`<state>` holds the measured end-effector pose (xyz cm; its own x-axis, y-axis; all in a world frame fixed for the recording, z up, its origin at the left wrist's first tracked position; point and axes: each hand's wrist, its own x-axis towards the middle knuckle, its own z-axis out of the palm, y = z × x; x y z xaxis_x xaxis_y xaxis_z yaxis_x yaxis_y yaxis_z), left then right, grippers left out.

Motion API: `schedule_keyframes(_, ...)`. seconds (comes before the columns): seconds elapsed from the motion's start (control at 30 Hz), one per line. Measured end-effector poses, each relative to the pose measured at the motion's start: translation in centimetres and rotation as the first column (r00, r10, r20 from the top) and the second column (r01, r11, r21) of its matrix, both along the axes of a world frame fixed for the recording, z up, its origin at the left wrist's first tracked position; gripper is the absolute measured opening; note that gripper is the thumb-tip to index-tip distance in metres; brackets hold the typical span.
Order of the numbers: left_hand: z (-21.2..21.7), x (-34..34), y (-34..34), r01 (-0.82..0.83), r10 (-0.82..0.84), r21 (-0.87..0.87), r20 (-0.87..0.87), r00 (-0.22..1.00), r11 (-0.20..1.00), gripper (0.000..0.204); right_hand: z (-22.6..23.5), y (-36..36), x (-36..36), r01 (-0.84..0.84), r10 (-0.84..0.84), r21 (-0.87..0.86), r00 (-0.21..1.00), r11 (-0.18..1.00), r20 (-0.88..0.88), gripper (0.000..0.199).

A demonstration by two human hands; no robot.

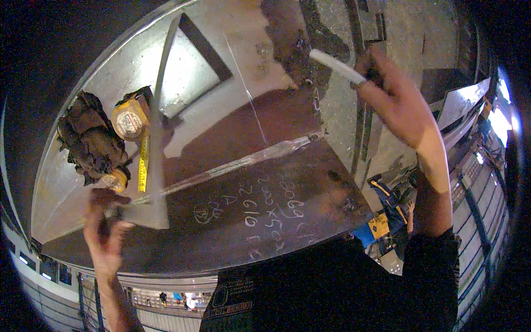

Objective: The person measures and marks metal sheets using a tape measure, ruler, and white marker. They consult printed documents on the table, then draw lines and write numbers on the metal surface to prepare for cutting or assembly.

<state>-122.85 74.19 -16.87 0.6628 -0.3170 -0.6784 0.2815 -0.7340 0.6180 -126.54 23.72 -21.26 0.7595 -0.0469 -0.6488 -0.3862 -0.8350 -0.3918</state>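
Rusty steel plate [265,188] covers the bench, its near edge chalked with figures. The left hand [105,232], fingers clamped, pins a steel square [156,166] near the left edge beside a yellow tape measure [130,119]. The right hand [395,97] hovers over the far edge, fingers clamped on a white marking stick [334,66]; a true line likely needs the square held unmoving.

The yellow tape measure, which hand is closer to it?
Left. The left hand sits just below the yellow tape measure, pressing a metal square. The right hand is far across the steel plate, holding a white marker.
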Motion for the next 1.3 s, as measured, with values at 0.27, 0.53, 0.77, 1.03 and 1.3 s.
schedule_keyframes(0.27, 0.1, 3.0, -1.0, -0.268, 0.238, -0.019, 0.521, 0.820, 0.963, 0.036, 3.2, 4.4, 4.4, 0.280, -0.288, 0.237, 0.958, 0.930, -0.003, 0.034)
schedule_keyframes(0.53, 0.2, 6.5, -11.0, 0.123, -0.011, -0.149, 0.591, 0.807, 0.981, 0.020, 4.3, 5.8, 4.6, -0.044, -0.131, 0.516, 0.946, 0.855, 0.297, 0.036)
schedule_keyframes(0.77, -0.4, 8.7, -17.6, 0.159, -0.018, -0.142, 0.690, 0.723, 0.977, 0.012, 4.1, 2.3, 1.7, 0.355, -0.460, 0.639, 0.888, 0.683, -0.001, 0.019)
schedule_keyframes(1.03, -6.3, 3.7, -12.7, 0.647, -0.657, 0.315, 0.643, 0.392, 0.694, 0.030, 0.2, 0.0, -0.6, 0.519, -0.524, 0.501, 0.839, 0.693, -0.144, 0.031)
schedule_keyframes(1.3, -10.0, 1.7, -10.7, 0.609, -0.848, 0.591, 0.389, 0.359, 0.529, 0.046, -3.8, -0.9, -0.5, 0.683, -0.615, 0.500, 0.718, 0.533, -0.326, 0.034)
